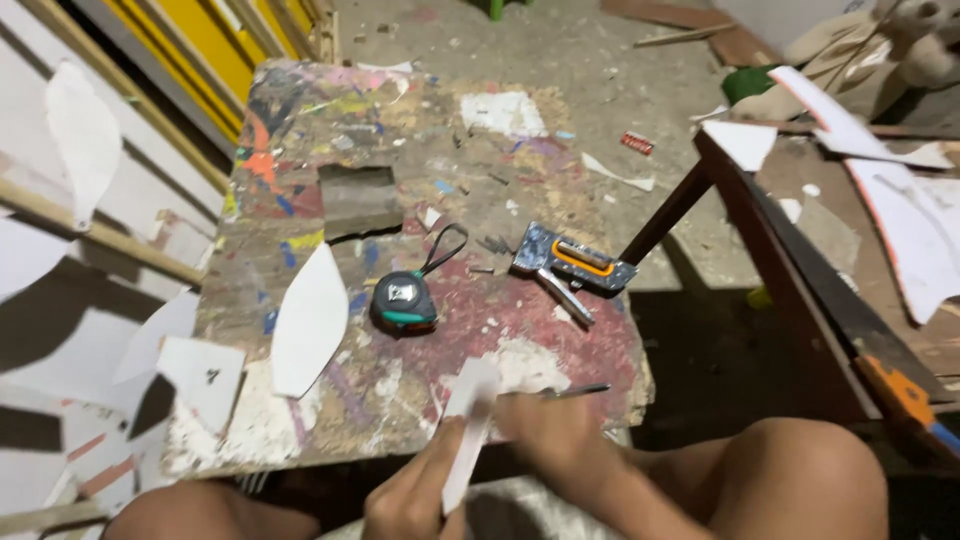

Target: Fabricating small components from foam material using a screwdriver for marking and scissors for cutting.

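Trimming step: left hand (415, 495) pinches the white strip (468, 425); right hand (545, 425) (blurred) grips a thin blade (578, 391) pointing toward 3 o'clock; next needs steady pressure.

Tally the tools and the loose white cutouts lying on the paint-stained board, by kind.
Tape measure: 1
Staple gun: 1
White leaf-shaped cutout: 1
Total: 3
The white strip in the left hand is not counted.

Both hands sit at the lower centre of the frame: the left hand (415, 495) curled closed in a grip, the right hand (545, 430) blurred, fingers clenched.
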